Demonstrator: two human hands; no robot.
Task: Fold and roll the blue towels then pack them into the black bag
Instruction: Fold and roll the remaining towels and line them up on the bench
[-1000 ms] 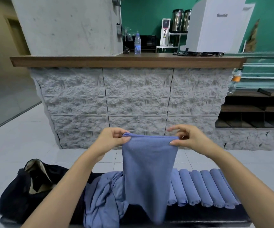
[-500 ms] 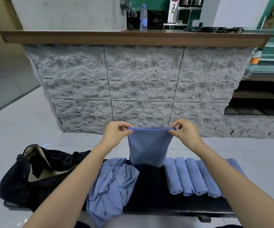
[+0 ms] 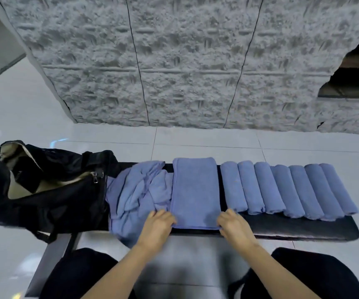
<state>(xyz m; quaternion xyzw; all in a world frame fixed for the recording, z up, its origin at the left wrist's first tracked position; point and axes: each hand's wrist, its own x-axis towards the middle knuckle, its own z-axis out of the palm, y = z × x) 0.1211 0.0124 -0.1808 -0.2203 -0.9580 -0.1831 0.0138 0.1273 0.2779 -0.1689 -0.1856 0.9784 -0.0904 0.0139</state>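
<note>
head view: folded towel [image 3: 194, 190] is laid flat on the tabletop [image 3: 293, 226].
left hand [image 3: 159, 223]: near left corner is gripped.
right hand [image 3: 233, 224]: near right corner is gripped.
black bag [image 3: 45, 190]: left, apart.

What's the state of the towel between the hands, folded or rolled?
Folded, not yet rolled: the towel lies flat on the bench, stacked edges showing at its near end.
</note>
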